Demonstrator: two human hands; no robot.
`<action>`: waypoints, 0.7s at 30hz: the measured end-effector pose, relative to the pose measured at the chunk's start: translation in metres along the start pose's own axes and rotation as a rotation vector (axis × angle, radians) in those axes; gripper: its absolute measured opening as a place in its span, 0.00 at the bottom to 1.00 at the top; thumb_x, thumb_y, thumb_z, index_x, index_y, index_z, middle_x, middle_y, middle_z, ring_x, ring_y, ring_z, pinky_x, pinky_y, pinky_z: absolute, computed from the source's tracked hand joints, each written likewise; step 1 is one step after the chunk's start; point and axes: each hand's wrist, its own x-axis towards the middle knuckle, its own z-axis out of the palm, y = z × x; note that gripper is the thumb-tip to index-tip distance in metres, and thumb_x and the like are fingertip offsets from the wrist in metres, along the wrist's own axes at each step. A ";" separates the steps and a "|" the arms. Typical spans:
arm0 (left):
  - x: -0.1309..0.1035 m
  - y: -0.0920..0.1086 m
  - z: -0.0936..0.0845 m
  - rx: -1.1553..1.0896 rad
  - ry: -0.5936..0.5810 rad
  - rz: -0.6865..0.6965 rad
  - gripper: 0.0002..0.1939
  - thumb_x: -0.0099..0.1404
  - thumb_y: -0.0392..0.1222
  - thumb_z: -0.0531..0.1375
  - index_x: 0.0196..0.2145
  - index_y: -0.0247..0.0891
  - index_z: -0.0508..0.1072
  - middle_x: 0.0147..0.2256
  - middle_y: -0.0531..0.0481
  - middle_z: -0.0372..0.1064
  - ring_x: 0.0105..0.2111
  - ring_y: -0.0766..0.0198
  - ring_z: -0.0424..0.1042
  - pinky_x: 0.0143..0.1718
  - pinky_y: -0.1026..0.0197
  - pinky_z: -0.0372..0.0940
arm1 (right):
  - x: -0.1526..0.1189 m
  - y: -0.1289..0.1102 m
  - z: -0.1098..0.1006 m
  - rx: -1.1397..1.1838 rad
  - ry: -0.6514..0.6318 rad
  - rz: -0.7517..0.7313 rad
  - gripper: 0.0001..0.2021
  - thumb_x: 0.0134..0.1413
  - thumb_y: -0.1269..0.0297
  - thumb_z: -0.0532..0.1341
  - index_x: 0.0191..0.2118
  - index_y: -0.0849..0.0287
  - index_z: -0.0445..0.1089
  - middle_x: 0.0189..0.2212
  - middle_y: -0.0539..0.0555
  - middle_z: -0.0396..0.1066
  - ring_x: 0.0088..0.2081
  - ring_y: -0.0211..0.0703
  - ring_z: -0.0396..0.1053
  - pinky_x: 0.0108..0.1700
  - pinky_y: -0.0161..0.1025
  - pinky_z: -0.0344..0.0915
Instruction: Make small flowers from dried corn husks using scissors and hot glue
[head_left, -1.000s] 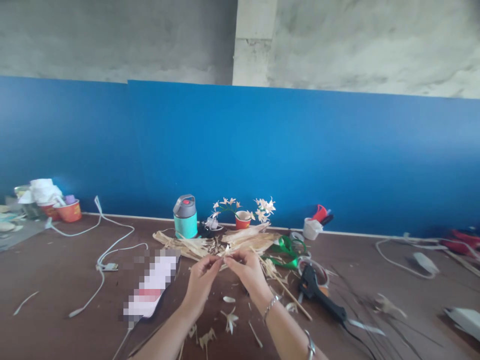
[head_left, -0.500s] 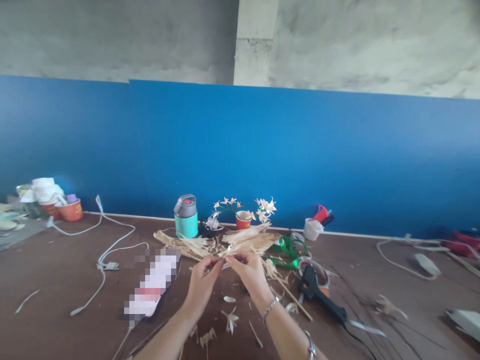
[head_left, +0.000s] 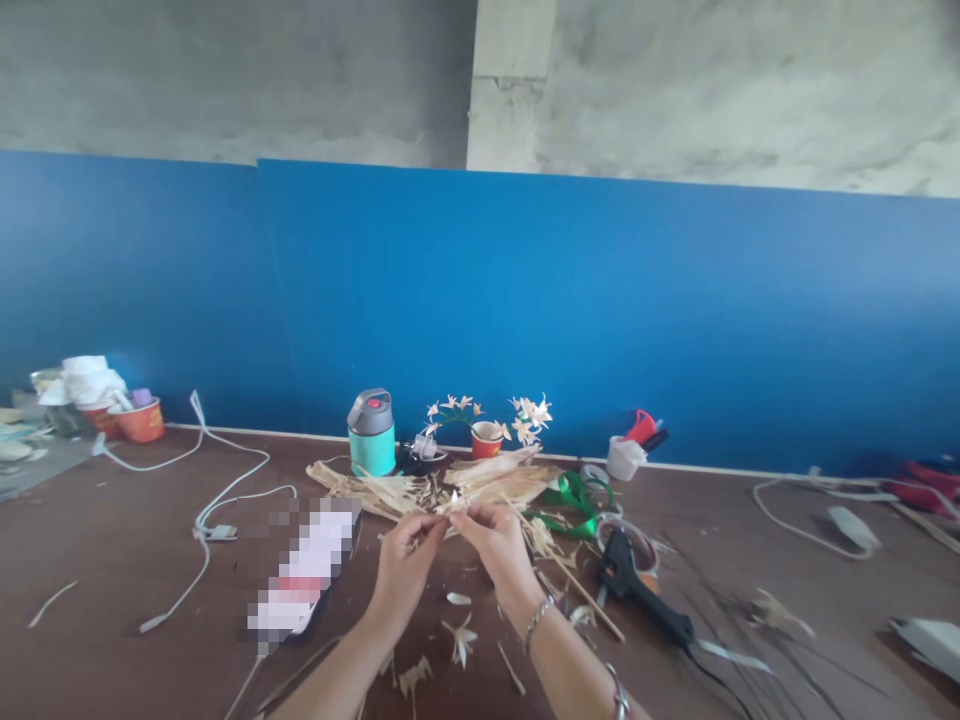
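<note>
My left hand (head_left: 409, 560) and my right hand (head_left: 495, 550) meet at the fingertips over the middle of the brown table. Both pinch a small pale flower-like piece (head_left: 454, 502), whose tips show above the fingers. Behind them lie dried pale husks (head_left: 499, 480) in a pile. Nearer the front, a loose pale flower (head_left: 460, 640) lies on the table below my hands, with a small white petal (head_left: 458, 599) above it.
A turquoise jar (head_left: 373, 450), a red cup (head_left: 486, 441) with flower sprigs, and a white cup (head_left: 624, 458) stand at the back. Right of my hands are green ribbon (head_left: 577, 500) and a black glue gun (head_left: 645, 595). A phone (head_left: 304, 575) and white cables (head_left: 225, 495) lie left.
The pale piece at my fingertips has turned slightly, and its tips stand more upright. Both hands are otherwise almost where they were.
</note>
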 end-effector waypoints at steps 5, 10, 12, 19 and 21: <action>0.002 0.000 -0.001 -0.030 0.026 -0.105 0.13 0.53 0.49 0.61 0.29 0.37 0.77 0.28 0.49 0.73 0.32 0.57 0.69 0.35 0.61 0.60 | 0.009 -0.002 -0.014 -0.397 -0.003 -0.166 0.11 0.43 0.65 0.59 0.32 0.63 0.75 0.29 0.55 0.76 0.32 0.45 0.70 0.36 0.36 0.64; 0.004 0.000 -0.002 -0.043 0.036 -0.148 0.16 0.55 0.53 0.58 0.27 0.36 0.72 0.23 0.50 0.70 0.28 0.58 0.68 0.33 0.61 0.59 | 0.005 -0.003 -0.028 -0.845 -0.199 -0.137 0.11 0.37 0.73 0.57 0.27 0.60 0.77 0.25 0.54 0.76 0.29 0.44 0.72 0.32 0.34 0.63; 0.004 0.000 -0.001 -0.065 0.032 -0.150 0.15 0.55 0.54 0.57 0.27 0.37 0.70 0.20 0.52 0.66 0.25 0.61 0.65 0.30 0.62 0.58 | -0.001 0.002 -0.025 -0.926 -0.292 -0.149 0.09 0.35 0.74 0.58 0.23 0.60 0.76 0.21 0.54 0.75 0.27 0.44 0.72 0.30 0.34 0.62; 0.000 0.005 0.003 -0.202 0.037 -0.280 0.14 0.56 0.53 0.55 0.26 0.39 0.64 0.17 0.59 0.52 0.19 0.68 0.52 0.22 0.66 0.50 | -0.014 0.016 -0.012 -1.130 -0.395 -0.255 0.10 0.37 0.75 0.56 0.23 0.59 0.75 0.27 0.55 0.76 0.34 0.45 0.71 0.36 0.34 0.61; -0.001 0.005 0.004 -0.230 0.024 -0.301 0.12 0.56 0.50 0.55 0.23 0.40 0.60 0.18 0.59 0.51 0.20 0.69 0.51 0.23 0.66 0.50 | -0.013 0.014 -0.014 -1.084 -0.341 -0.251 0.09 0.38 0.74 0.56 0.23 0.60 0.74 0.27 0.55 0.75 0.33 0.44 0.70 0.36 0.34 0.60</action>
